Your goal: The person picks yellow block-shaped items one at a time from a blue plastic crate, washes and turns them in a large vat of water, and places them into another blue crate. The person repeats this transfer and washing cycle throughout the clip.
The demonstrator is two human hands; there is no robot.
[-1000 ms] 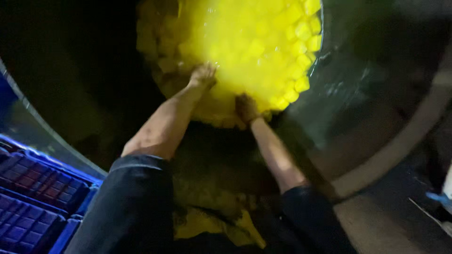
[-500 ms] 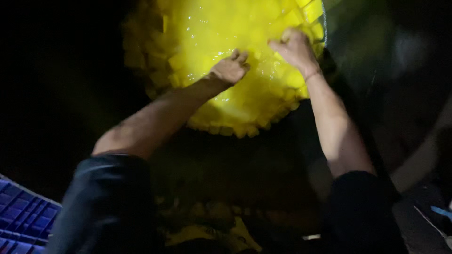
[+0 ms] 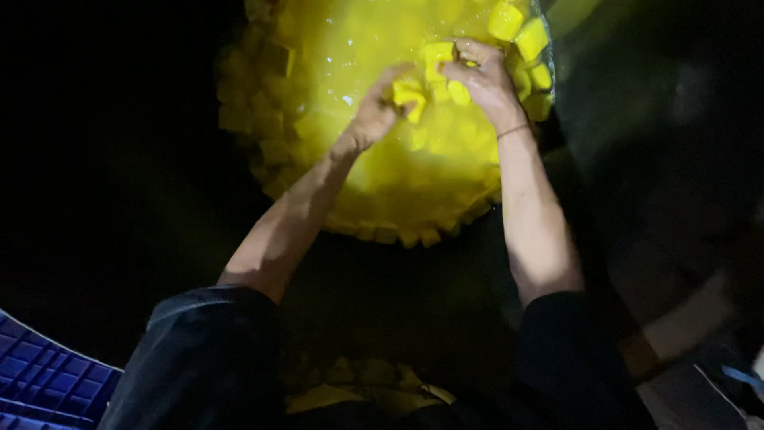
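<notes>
Both my arms reach into a big dark vat (image 3: 637,159) filled with bright yellow liquid (image 3: 382,48) in which several yellow cubes float. My left hand (image 3: 374,111) is lifted out of the liquid with its fingers closed on a yellow cube (image 3: 407,94). My right hand (image 3: 485,80) is close beside it and grips a few wet yellow cubes (image 3: 439,57) above the surface. More cubes (image 3: 521,32) lie along the liquid's edge at upper right and at the lower rim. Dark sleeves cover my upper arms.
A blue plastic crate (image 3: 44,382) with a grid pattern stands at the lower left. The vat's dark wall curves around on the left and right. Yellow-stained material (image 3: 358,390) shows at the bottom centre. A pale surface (image 3: 700,398) lies at the lower right.
My hands have risen from the near edge of the liquid toward its middle, come together, and lifted yellow cubes out. The view has shifted closer to the vat.
</notes>
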